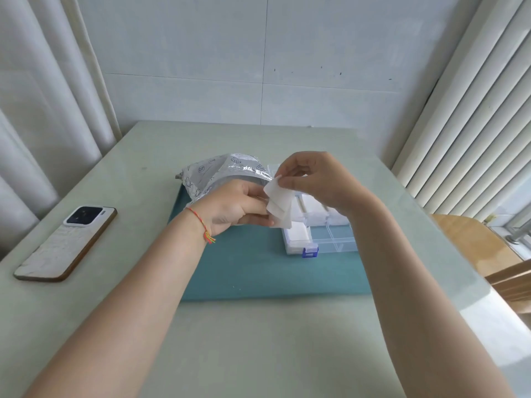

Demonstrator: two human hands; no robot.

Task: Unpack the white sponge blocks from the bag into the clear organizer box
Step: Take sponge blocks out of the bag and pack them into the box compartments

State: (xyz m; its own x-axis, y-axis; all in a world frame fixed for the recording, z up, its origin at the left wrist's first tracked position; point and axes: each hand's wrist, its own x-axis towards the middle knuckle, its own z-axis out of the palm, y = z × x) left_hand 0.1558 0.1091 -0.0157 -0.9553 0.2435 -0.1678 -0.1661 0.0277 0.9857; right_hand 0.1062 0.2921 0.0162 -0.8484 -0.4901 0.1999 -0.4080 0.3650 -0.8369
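Note:
A silvery printed bag (218,170) lies open on the teal mat behind my hands. My left hand (235,205) holds a small stack of white sponge blocks (280,209) by their left side, just above the clear organizer box (336,239). My right hand (313,179) pinches the top corner of the uppermost block with thumb and forefinger. Several white blocks fill the box's far compartments (311,208), and one lies in the near left compartment (298,235). The near right compartments hold nothing. A blue latch (309,251) sits on the box's front edge.
A teal mat (253,271) lies under the bag and box on the pale green table (258,340). A phone (67,242) lies face down at the left. Curtains hang at the left, blinds at the right, and a wooden chair (474,242) stands beyond the right edge.

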